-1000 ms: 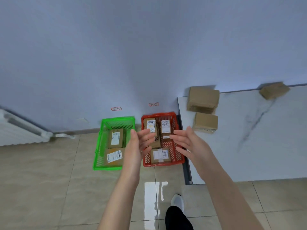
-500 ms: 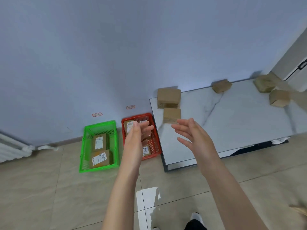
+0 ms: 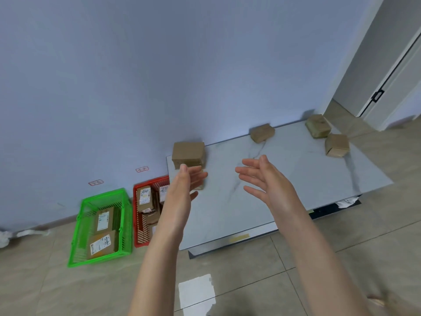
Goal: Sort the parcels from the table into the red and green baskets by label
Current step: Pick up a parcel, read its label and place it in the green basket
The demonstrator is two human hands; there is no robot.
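Observation:
My left hand [image 3: 182, 192] and my right hand [image 3: 266, 181] are raised with fingers spread and palms facing each other, both empty, over the near left part of the white marble table [image 3: 284, 185]. A brown parcel [image 3: 188, 153] lies at the table's far left corner; a smaller parcel [image 3: 201, 184] in front of it is mostly hidden by my left hand. Three more parcels lie further right: one [image 3: 262, 132] at the back edge, two [image 3: 318, 125] [image 3: 337, 145] at the far right end. On the floor to the left stand the red basket [image 3: 139, 233] and green basket [image 3: 102, 258], both holding labelled parcels.
Two small red-framed signs [image 3: 142, 169] [image 3: 96, 182] are stuck on the blue wall above the baskets. A white door [image 3: 396, 76] with a black handle stands at the far right. The floor is beige tile. A radiator pipe [image 3: 32, 233] runs along the wall at left.
The view has swung right from the baskets toward the table. Both empty hands now hover over the table's left part instead of over the red basket.

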